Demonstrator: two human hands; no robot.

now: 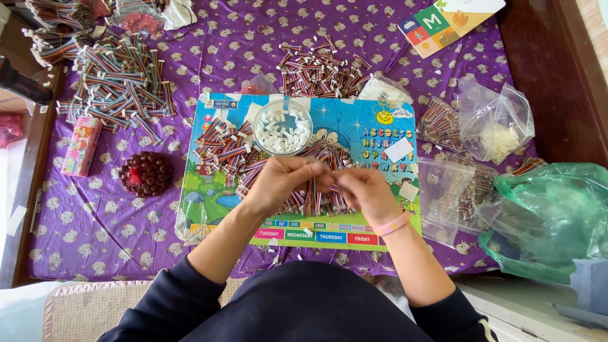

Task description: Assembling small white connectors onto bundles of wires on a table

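On the purple-clothed surface [95, 215] lies a colourful picture board [209, 202] carrying a pile of striped ribbon cables [221, 149] and a clear bowl [282, 126], above which the left hand [282, 183] and right hand [364, 190] pinch 1 small cable piece [324, 177] between them.

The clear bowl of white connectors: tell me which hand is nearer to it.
Left. The left hand sits just below the bowl, almost directly under it; the right hand is below and off to the bowl's right, farther away.
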